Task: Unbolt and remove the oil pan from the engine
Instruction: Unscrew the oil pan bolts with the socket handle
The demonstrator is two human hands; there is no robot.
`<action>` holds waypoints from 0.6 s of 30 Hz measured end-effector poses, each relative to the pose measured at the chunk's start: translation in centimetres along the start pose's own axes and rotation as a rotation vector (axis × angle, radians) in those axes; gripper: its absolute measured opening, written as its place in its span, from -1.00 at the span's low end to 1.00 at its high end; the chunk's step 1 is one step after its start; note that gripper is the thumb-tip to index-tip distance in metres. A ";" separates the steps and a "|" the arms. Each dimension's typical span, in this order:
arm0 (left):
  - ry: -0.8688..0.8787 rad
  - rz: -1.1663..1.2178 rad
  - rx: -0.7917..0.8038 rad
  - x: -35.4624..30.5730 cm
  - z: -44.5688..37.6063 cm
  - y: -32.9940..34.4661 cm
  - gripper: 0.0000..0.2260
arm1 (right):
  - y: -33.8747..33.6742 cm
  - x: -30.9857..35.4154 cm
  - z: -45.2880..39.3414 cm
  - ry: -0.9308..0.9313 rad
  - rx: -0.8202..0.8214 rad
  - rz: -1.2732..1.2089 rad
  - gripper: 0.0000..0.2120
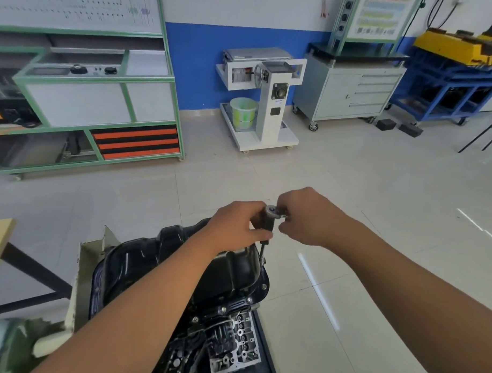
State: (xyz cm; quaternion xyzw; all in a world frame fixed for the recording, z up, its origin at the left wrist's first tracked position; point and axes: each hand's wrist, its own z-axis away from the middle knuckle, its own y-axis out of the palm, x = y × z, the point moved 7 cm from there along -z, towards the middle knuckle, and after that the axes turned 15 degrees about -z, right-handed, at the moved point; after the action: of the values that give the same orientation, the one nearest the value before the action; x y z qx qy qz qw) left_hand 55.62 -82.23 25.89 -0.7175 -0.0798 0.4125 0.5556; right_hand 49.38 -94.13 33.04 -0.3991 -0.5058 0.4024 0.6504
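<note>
Your left hand [236, 224] grips the upright dark ratchet tool [268, 221]; your right hand [308, 216] pinches its silver head; the glossy black steel oil pan [236, 272] sits on the engine [228, 342], several rim bolts visible; I judge unbolting unfinished, removal ahead.

Pale glossy floor tiles [378, 191] catch streaks of light (brightest toward the right). The far wall [193, 64] is blue below and white above. A green-framed rack [103, 78] with orange and black drawers stands at left, a white machine stand [270, 103] holds a green bucket [243, 112], and a grey drawer cabinet [351, 92] on castors sits beside a blue frame [449, 90].
</note>
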 end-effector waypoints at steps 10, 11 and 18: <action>0.049 0.029 -0.009 -1.2 0.1 0.7 -0.68 | -0.4 0.3 0.9 -0.210 -0.139 0.027 -0.89; 0.051 0.065 -0.033 -1.1 0.0 0.6 -0.63 | -0.1 0.3 1.0 -0.232 -0.124 -0.024 -0.88; 0.162 0.030 -0.190 -1.4 0.3 0.6 -0.57 | 0.9 1.8 2.9 -0.291 -0.303 0.247 -0.86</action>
State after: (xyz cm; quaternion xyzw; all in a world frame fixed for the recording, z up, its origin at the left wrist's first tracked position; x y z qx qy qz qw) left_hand 54.25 -83.04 26.09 -0.7989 -0.0630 0.3521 0.4835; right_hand 46.77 -91.83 33.32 -0.4886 -0.5963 0.4517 0.4491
